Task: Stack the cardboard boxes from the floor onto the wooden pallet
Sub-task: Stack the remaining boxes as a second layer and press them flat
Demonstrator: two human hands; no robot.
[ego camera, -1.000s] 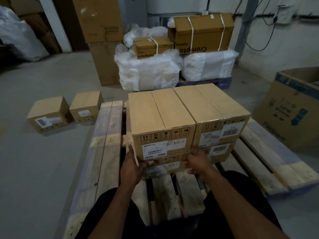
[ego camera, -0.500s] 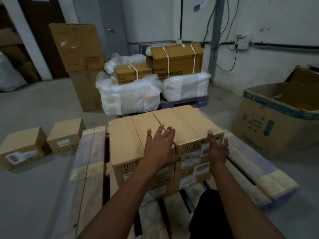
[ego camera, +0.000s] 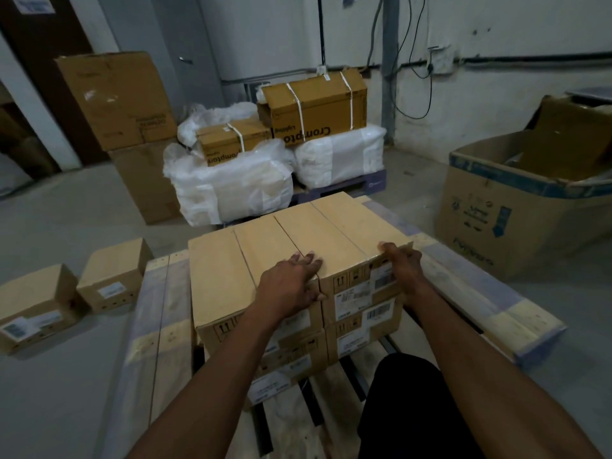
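A wooden pallet (ego camera: 165, 326) lies in front of me with tan cardboard boxes stacked on it in two layers. My left hand (ego camera: 291, 283) lies over the front seam between the top left box (ego camera: 222, 276) and the top right box (ego camera: 337, 233), fingers on top, thumb down the front. My right hand (ego camera: 402, 270) curls over the front right corner of the top right box. Two small boxes stay on the floor at the left, one nearer (ego camera: 33, 303) and one farther (ego camera: 112, 276).
White wrapped bundles (ego camera: 231, 190) with strapped brown cartons sit on a blue pallet behind the stack. A large open carton (ego camera: 516, 226) stands at the right. Tall brown cartons (ego camera: 122, 97) stand at the back left. Grey floor stretches to the left of the pallet.
Both hands rose from the lower front of the stack to its top layer. My left fingers closed together at the seam, and my right hand moved onto the right corner.
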